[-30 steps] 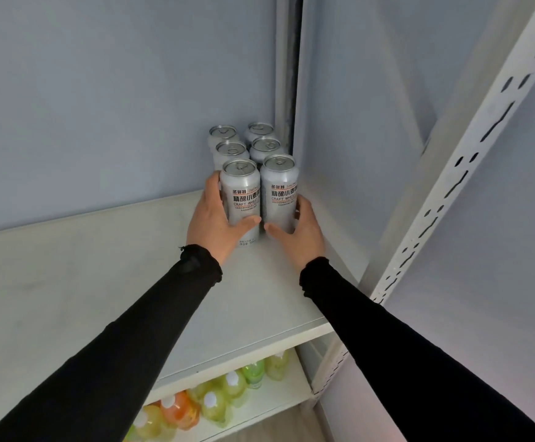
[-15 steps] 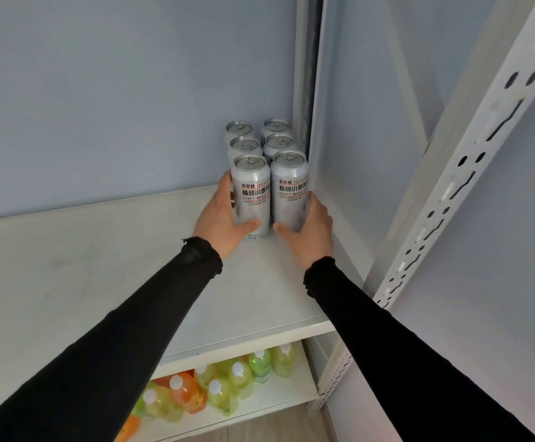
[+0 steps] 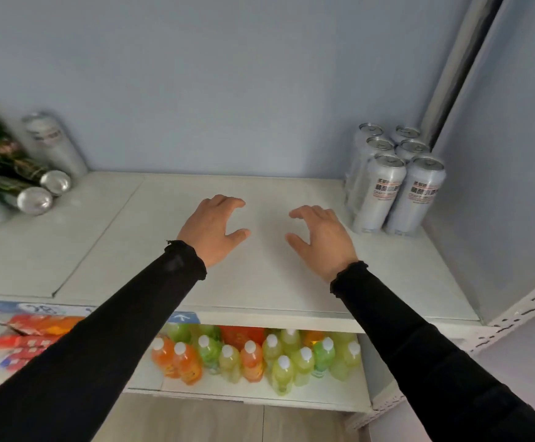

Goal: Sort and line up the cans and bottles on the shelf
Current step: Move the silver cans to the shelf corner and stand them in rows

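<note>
Nearest to you, your two black sleeves point(image 3: 106, 355) reach forward from the bottom corners. Under them, on the lower shelf point(image 3: 259, 392), small bottles point(image 3: 253, 355) with white caps stand close together, orange, green and yellow mixed. To the left of them lie some red and orange packets point(image 3: 33, 333), a little blurred.

Above this, your hands are over the bare middle of the upper shelf point(image 3: 259, 282). Your left hand point(image 3: 210, 228) is spread, the fingers curved, and it holds nothing. Your right hand point(image 3: 322, 237) is the same, loose and empty, just beside the silver cans point(image 3: 393, 180) but not touching them. The two hands are apart, with free shelf between them.

The silver cans stand upright in the right back corner, six of them in two rows, packed together against the side wall point(image 3: 489, 186). The front two show their labels to you.

Far to the left, well apart from this group, two dark green cans point(image 3: 14, 173) lie on their sides, with the round silver bottoms toward you. Behind them one more silver can point(image 3: 52, 141) stands near the back wall point(image 3: 227, 84). This part is blurred.
</note>
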`<state>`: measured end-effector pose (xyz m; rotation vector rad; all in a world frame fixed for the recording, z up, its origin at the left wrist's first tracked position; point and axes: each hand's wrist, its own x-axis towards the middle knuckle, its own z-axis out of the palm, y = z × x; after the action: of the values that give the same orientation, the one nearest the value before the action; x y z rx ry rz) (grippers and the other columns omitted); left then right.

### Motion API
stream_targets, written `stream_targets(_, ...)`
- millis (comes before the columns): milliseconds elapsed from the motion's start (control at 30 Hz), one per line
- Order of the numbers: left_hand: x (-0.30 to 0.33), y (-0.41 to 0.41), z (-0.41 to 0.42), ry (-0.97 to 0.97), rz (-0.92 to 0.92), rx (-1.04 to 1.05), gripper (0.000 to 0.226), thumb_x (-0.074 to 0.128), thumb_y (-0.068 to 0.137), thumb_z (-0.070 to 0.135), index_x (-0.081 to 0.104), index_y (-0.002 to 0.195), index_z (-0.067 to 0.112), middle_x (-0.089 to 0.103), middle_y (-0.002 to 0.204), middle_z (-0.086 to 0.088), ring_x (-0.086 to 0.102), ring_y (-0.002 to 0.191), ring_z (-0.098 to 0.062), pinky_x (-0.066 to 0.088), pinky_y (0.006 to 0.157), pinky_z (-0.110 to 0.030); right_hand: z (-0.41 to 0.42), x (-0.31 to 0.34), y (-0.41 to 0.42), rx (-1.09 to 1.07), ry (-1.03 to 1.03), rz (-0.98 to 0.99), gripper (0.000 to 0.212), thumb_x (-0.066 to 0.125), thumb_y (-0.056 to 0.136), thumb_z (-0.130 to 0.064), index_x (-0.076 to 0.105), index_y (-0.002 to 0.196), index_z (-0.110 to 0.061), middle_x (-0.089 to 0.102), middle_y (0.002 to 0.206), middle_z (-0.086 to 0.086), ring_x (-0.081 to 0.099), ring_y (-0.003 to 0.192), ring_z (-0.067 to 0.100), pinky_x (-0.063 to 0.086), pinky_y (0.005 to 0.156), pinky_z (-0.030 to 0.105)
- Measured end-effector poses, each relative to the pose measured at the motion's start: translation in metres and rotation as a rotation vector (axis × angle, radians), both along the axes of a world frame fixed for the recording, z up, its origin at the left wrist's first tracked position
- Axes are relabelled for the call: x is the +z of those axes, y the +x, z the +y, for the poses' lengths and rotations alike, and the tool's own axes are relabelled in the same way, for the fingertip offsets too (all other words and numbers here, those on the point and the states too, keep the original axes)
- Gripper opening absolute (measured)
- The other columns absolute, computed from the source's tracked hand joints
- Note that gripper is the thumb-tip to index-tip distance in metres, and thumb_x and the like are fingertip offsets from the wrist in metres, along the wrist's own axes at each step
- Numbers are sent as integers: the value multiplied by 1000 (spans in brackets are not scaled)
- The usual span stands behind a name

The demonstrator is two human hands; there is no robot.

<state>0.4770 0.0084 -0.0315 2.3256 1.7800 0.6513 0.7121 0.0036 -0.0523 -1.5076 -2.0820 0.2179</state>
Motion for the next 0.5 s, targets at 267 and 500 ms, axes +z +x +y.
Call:
stream_targets(267,5,-229,-48,4,-34,189,53,66,93,38,50,141,21,52,138,-2,47,127,-23,35,105,-28,8,7,-214,160,-35,-18,42,60,96,-37,53,134,-22,56,134,3,47,124,24,44,98,37)
stream_targets(500,5,-371,-71,79,-117,313,51,69,91,33,53,137,18,54,133,-5,48,124,-24,36,104,-31,13,18,-352,210,-89,115,40,64,94,-33,56,132,-21,57,131,0,49,120,21,40,92,28)
